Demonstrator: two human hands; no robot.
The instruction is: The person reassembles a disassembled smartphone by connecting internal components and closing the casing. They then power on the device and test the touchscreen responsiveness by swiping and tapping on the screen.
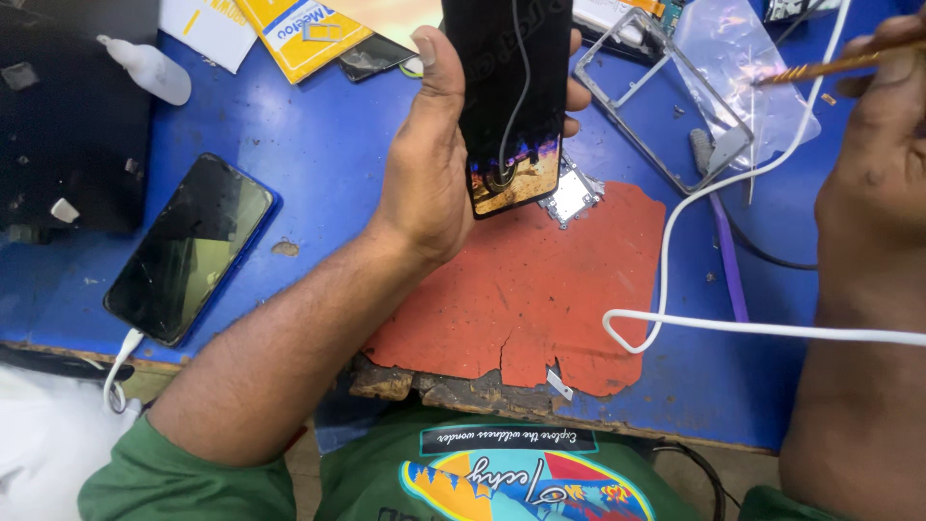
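Blue tabletop fills the head view, with a worn red work mat at its near edge. Above the mat's far edge, the left hand holds a dark phone screen upright, fingers wrapped round its sides. Right of the mat, the right hand pinches a thin orange tool. A white cable loops across the mat's right side. Left of the mat lies another black phone. This looks like inspection; next calls for bringing the tool tip steadily to the screen's edge.

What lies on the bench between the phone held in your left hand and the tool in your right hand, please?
In the head view, a clear phone frame and a white cable lie between the phone and the tool.
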